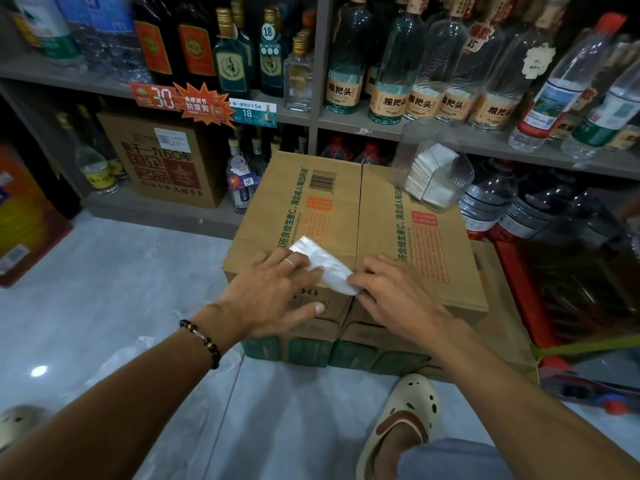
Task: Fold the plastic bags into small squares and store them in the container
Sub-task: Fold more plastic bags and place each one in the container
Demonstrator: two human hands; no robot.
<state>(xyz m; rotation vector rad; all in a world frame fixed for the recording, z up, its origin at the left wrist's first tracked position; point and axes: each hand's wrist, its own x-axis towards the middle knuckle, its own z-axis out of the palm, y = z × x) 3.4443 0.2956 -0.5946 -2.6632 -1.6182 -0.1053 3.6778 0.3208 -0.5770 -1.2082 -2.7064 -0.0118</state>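
Currently my left hand (pixel 277 292) lies flat with fingers straight and spread, its fingertips pressing the near-left edge of a folded plastic bag (pixel 323 268). My right hand (pixel 391 289) sits just beside it, thumb and forefinger pinching the bag's near corner, the other fingers loosely curled. So my left grip is spread and pressing, my right grip is pinching the bag. A thin ring shows on one left finger, and a dark beaded bracelet (pixel 202 341) circles my left wrist.

The bag is a small, whitish, translucent strip lying diagonally on top of a brown cardboard box (pixel 301 209), close to the box's near edge, beside the seam where a second box (pixel 440 251) touches it. At the far right corner of that second box stands a clear plastic container (pixel 433 171), tilted, holding a stack of white folded squares. Behind the boxes, grey shelves (pixel 398 128) carry many glass bottles and price tags. Below me, a cream clog (pixel 405 417) rests on the pale floor.
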